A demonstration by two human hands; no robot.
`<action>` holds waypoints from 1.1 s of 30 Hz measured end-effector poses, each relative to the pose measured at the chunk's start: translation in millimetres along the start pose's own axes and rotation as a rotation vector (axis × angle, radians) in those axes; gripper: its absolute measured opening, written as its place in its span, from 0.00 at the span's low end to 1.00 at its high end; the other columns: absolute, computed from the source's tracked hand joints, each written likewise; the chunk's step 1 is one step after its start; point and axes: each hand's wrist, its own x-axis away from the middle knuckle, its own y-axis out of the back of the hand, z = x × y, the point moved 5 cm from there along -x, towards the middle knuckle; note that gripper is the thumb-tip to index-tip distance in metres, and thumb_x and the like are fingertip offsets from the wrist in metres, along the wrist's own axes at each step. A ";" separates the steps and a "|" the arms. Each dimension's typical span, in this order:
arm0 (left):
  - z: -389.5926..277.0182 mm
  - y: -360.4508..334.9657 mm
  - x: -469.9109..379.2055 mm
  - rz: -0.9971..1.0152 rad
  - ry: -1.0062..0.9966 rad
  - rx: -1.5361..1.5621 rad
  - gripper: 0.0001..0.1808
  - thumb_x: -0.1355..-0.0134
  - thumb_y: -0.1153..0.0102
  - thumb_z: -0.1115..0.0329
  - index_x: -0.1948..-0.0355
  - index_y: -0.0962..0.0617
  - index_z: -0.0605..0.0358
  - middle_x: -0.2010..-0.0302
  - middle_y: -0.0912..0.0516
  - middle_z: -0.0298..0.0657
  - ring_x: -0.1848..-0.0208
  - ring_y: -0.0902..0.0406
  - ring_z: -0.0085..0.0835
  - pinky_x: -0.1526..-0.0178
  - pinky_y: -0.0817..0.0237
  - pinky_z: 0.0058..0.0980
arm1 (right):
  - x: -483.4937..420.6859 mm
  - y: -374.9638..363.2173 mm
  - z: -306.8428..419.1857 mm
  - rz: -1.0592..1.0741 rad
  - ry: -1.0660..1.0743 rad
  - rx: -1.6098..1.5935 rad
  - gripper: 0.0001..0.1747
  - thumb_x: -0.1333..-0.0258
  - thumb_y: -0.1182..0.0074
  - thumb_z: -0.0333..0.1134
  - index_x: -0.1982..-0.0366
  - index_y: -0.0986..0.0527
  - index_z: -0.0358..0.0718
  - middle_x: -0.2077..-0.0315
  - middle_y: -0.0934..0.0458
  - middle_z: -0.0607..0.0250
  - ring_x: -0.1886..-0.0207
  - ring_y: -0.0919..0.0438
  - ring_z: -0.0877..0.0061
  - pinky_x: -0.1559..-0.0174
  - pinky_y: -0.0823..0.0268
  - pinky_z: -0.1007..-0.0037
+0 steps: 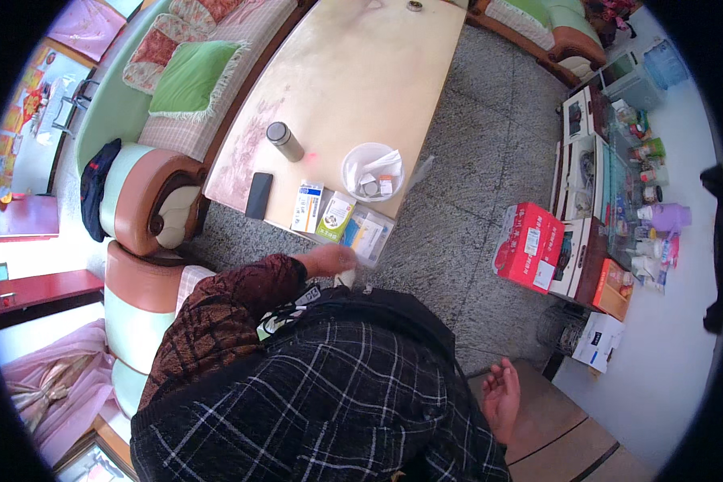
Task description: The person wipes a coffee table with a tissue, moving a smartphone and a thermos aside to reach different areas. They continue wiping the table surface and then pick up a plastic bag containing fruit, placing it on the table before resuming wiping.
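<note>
My left hand [330,260], blurred, is at the near edge of the table [361,78], beside a clear plastic packet [370,236] with papers in it. Whether its fingers hold anything cannot be seen. Just beyond it lie a green-and-white medicine box [337,215] and a white box with blue and orange print [307,208]. A white plastic tub [352,190] behind them contains small boxes and white paper. My right hand [501,394] hangs at my right side, palm up, with slightly curled fingers and nothing in it.
A steel thermos [285,142] and a black phone [258,196] are on the table's left. The sofa [229,78] runs along that side. To the right, a red carton [529,246] stands by a glass-topped cabinet [584,175] crowded with bottles. Grey flooring [482,150] lies between.
</note>
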 end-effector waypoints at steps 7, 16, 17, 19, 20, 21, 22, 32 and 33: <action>33.6 56.3 -62.9 -0.521 0.132 -0.028 0.18 0.34 0.45 0.66 0.44 0.18 0.56 0.45 0.18 0.56 0.40 0.21 0.54 0.35 0.31 0.43 | -19.2 38.5 -12.7 -0.036 -0.132 0.038 0.14 0.25 0.48 0.39 0.46 0.24 0.39 0.59 0.16 0.60 0.61 0.20 0.75 0.58 0.26 0.70; 57.2 82.7 -135.8 -0.552 0.195 -0.198 0.21 0.37 0.50 0.76 0.44 0.16 0.55 0.39 0.21 0.54 0.42 0.20 0.57 0.36 0.29 0.45 | -35.9 80.3 -32.9 -0.054 -0.222 0.083 0.17 0.26 0.47 0.42 0.41 0.26 0.46 0.57 0.16 0.64 0.60 0.20 0.74 0.54 0.24 0.67; 56.6 86.1 -139.3 -0.553 0.210 -0.226 0.21 0.36 0.50 0.75 0.44 0.16 0.54 0.40 0.21 0.54 0.43 0.19 0.56 0.37 0.28 0.45 | -38.5 84.5 -35.3 -0.048 -0.241 0.100 0.17 0.26 0.47 0.42 0.41 0.26 0.47 0.57 0.16 0.65 0.60 0.20 0.74 0.54 0.24 0.66; 56.8 86.2 -141.5 -0.492 0.311 -0.277 0.21 0.35 0.50 0.73 0.44 0.15 0.50 0.43 0.20 0.54 0.45 0.17 0.53 0.40 0.26 0.45 | -46.8 90.5 -37.0 -0.041 -0.262 0.115 0.17 0.25 0.47 0.42 0.41 0.26 0.46 0.57 0.16 0.65 0.60 0.20 0.74 0.54 0.24 0.66; 56.0 86.9 -142.1 -0.478 0.363 -0.326 0.21 0.35 0.50 0.72 0.44 0.15 0.45 0.46 0.20 0.53 0.47 0.16 0.51 0.42 0.24 0.45 | -48.8 91.3 -38.7 -0.027 -0.275 0.125 0.17 0.25 0.47 0.42 0.41 0.26 0.46 0.58 0.16 0.65 0.60 0.20 0.74 0.54 0.23 0.66; 53.8 86.3 -143.6 -0.459 0.370 -0.350 0.21 0.34 0.50 0.72 0.44 0.15 0.45 0.46 0.20 0.53 0.47 0.16 0.52 0.43 0.24 0.45 | -51.0 91.2 -38.5 -0.018 -0.253 0.107 0.17 0.25 0.48 0.41 0.41 0.26 0.46 0.58 0.16 0.65 0.61 0.20 0.74 0.55 0.23 0.66; 52.7 86.1 -144.8 -0.441 0.379 -0.376 0.21 0.34 0.50 0.72 0.44 0.15 0.44 0.46 0.20 0.53 0.47 0.16 0.52 0.43 0.24 0.46 | -51.5 90.0 -39.2 -0.008 -0.230 0.089 0.16 0.25 0.48 0.41 0.41 0.26 0.46 0.58 0.16 0.65 0.61 0.19 0.75 0.55 0.23 0.66; 72.9 83.2 -141.9 -0.685 0.194 -0.279 0.18 0.37 0.50 0.76 0.49 0.16 0.62 0.49 0.18 0.55 0.46 0.19 0.53 0.40 0.27 0.42 | -64.5 69.4 -28.4 0.030 -0.232 0.073 0.15 0.25 0.48 0.40 0.42 0.26 0.44 0.59 0.14 0.62 0.63 0.17 0.74 0.59 0.22 0.66; 72.7 84.6 -135.5 -0.715 0.182 -0.249 0.20 0.38 0.51 0.77 0.48 0.16 0.61 0.48 0.18 0.55 0.45 0.19 0.53 0.39 0.28 0.42 | -65.1 66.3 -26.4 0.044 -0.229 0.057 0.15 0.25 0.48 0.40 0.43 0.25 0.44 0.59 0.14 0.62 0.63 0.17 0.74 0.60 0.22 0.65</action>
